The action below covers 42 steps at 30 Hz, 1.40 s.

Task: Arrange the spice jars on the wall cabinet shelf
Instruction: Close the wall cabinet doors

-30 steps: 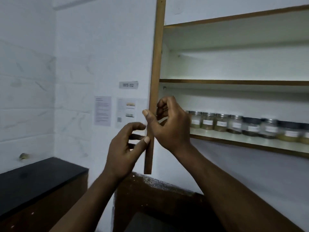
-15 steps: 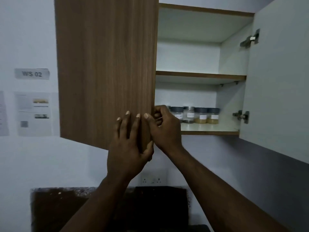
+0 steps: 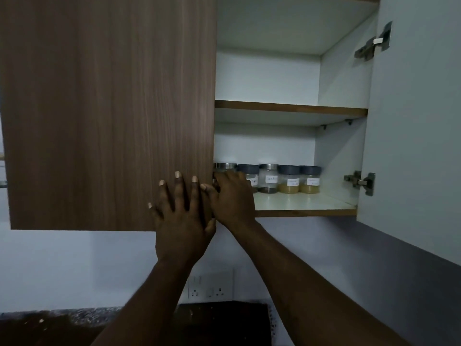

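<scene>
Several labelled spice jars [image 3: 289,179] with grey or metal lids stand in a row at the back of the lower shelf [image 3: 299,204] of the wall cabinet. The brown wooden left door [image 3: 112,108] covers the cabinet's left half and hides any jars behind it. My left hand [image 3: 182,221] lies flat on the door's lower right corner, fingers spread. My right hand [image 3: 233,198] curls around the door's free edge, just in front of the leftmost visible jars.
The right door [image 3: 419,121] hangs open with its white inside and hinges showing. The upper shelf [image 3: 289,107] holds nothing visible. A wall socket [image 3: 212,285] and a dark counter [image 3: 224,320] lie below the cabinet.
The left door has swung from edge-on to nearly flat against the cabinet. My left hand moved from gripping beside the edge to flat on the door's face. My right hand stays on the edge.
</scene>
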Motion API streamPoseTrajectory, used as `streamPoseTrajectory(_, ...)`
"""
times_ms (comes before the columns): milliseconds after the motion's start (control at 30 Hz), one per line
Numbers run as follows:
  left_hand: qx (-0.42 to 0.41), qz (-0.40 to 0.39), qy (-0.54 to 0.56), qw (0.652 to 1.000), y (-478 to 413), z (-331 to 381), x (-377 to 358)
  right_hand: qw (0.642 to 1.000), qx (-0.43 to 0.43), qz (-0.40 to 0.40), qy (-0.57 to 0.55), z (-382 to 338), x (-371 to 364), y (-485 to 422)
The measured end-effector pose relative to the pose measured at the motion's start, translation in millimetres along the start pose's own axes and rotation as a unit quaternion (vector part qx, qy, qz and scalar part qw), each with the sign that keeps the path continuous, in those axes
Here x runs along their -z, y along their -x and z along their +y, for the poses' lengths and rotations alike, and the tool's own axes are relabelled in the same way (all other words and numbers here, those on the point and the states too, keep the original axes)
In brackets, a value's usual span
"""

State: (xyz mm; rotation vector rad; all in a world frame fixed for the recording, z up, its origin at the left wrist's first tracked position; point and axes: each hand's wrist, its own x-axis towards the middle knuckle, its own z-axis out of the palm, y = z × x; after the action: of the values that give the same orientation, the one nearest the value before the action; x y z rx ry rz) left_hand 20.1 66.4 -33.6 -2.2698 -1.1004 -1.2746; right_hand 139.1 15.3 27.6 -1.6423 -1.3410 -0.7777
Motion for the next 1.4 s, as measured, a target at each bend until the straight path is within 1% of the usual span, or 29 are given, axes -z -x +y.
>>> streamPoseTrajectory(133,0.004,-0.015,-0.016,1.000,-13.7,-1.4,-23.6,0.999,0.001,-0.026,0.023,18.3,-17.6,-14.0)
streamPoseTrajectory(333,0.002,0.003,-0.037,0.999,-19.6,2.2,-38.5,1.000,0.004,0.016,0.004,29.5,-38.5,-11.8)
streamPoseTrajectory(400,0.002,-0.007,-0.037,0.999,-19.5,0.6,-40.1,1.000,-0.002,0.008,0.006,29.0,-42.1,-9.9)
streamPoseTrajectory(533,0.011,-0.050,-0.048,0.998,-19.5,-4.0,-33.6,0.999,-0.018,-0.032,0.039,22.6,-37.3,-10.9)
streamPoseTrajectory(600,0.009,-0.078,-0.038,0.996,-21.8,-7.3,-23.8,0.995,-0.006,-0.060,0.077,18.3,-26.0,-8.1)
streamPoseTrajectory(700,-0.014,-0.106,0.011,0.994,-19.4,-15.5,-11.1,0.987,0.006,-0.086,0.132,17.4,-3.5,11.9)
streamPoseTrajectory(767,-0.023,-0.127,0.050,0.990,-14.4,-19.0,0.8,0.986,-0.020,-0.068,0.148,17.5,18.4,32.8)
streamPoseTrajectory(867,-0.025,-0.135,0.088,0.987,-7.0,-11.3,15.9,0.986,-0.048,-0.043,0.154,21.5,50.4,59.8)
streamPoseTrajectory(967,-0.084,-0.128,0.129,0.980,0.2,22.5,39.4,0.980,-0.079,-0.029,0.180,17.2,93.8,86.8)
streamPoseTrajectory(1067,-0.178,-0.126,0.188,0.958,9.4,78.0,67.6,0.967,-0.106,-0.027,0.229,15.1,141.8,109.6)
streamPoseTrajectory(1200,-0.283,-0.133,0.289,0.905,26.4,155.5,104.2,0.948,-0.146,-0.003,0.282,11.1,217.4,132.2)
streamPoseTrajectory(1333,-0.343,-0.124,0.364,0.857,42.4,222.5,144.9,0.923,-0.190,0.036,0.333,10.8,300.7,160.9)
streamPoseTrajectory(1400,-0.370,-0.116,0.378,0.841,51.0,251.3,161.9,0.907,-0.210,0.064,0.360,13.3,336.4,173.9)
